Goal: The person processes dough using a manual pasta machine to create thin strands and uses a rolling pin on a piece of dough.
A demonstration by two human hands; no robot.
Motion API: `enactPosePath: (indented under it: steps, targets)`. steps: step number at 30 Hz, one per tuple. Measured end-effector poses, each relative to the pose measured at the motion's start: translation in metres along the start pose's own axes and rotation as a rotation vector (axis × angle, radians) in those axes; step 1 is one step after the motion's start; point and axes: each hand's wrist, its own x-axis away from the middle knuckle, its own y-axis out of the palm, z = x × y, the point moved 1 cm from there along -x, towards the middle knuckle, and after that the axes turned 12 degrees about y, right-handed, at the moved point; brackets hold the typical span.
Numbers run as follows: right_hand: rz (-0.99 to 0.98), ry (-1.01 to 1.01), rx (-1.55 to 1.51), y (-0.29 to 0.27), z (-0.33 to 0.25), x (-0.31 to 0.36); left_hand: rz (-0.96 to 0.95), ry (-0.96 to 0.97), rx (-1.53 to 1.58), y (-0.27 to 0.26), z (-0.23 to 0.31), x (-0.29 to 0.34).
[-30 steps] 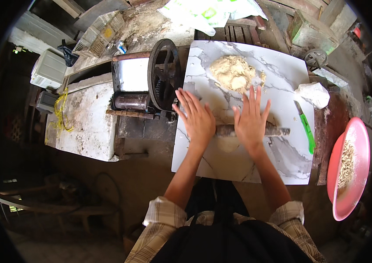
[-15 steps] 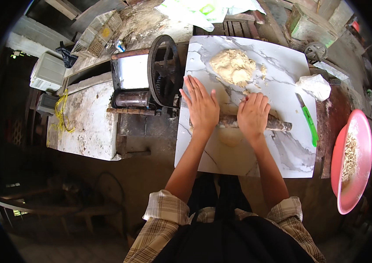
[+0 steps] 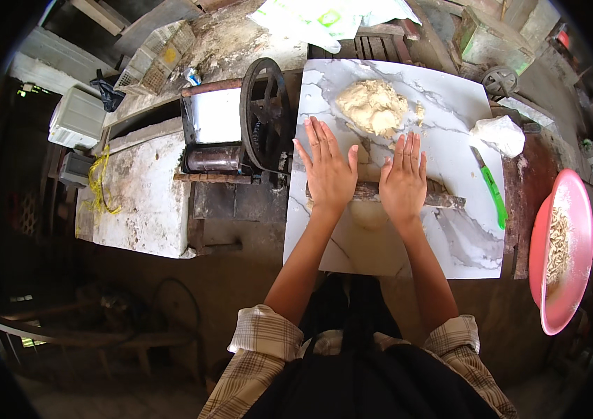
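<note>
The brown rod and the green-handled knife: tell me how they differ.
The brown rod lies crosswise; the green-handled knife points mostly away from the person. The brown rod sits under the left hand and right hand, while the green-handled knife lies untouched. The brown rod is longer and patchy; the green-handled knife is shorter, with a bright handle. Both lie on the marble-patterned board.

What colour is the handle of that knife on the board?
The knife handle is bright green, best seen in the head view.
</note>
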Motion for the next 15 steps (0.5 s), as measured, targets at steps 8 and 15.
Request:
enactPosePath:
  steps: [8, 15]
  targets:
    - [-0.125, -0.078, -0.078, -0.048, 0.005, 0.077, -0.107, 0.011, 0.192, -0.025, 0.020, 0.081]
    - [-0.122, -0.035, -0.051, -0.015, 0.015, 0.038, -0.049, 0.108, 0.118, -0.004, 0.008, 0.028]
